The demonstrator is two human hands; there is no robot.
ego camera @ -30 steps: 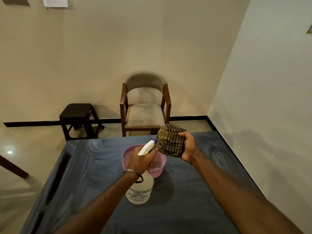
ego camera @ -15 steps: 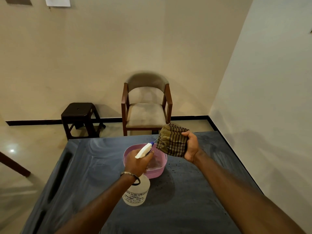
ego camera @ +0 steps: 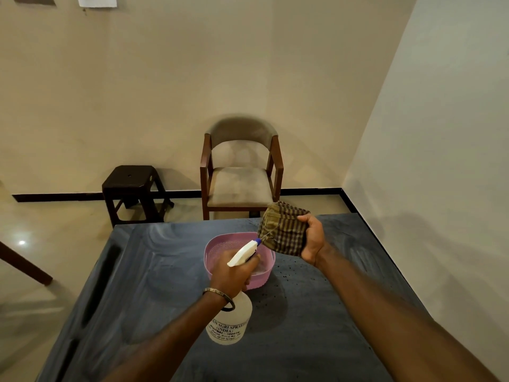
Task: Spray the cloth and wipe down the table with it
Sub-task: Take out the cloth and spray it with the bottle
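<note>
Checked brown cloth (ego camera: 283, 228) is being gripped by the right hand (ego camera: 312, 238) above the pink basket (ego camera: 213, 250); the left hand (ego camera: 234, 272) is clasping the spray bottle (ego camera: 230, 322), nozzle touching the cloth, over the desk (ego camera: 316, 326).

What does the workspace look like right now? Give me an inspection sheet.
Surface: dark grey table, smear marks and small dark specks across it.
Job's things: checked cloth bunched and held up; spray bottle lifted, nozzle close to the cloth.
Clutter: pink basket on the table under the hands.
Hands: left hand grips the bottle's trigger; right hand holds the cloth.
Cables: nothing seen.
Surroundings: wooden armchair and dark stool beyond the table, by the wall.
</note>
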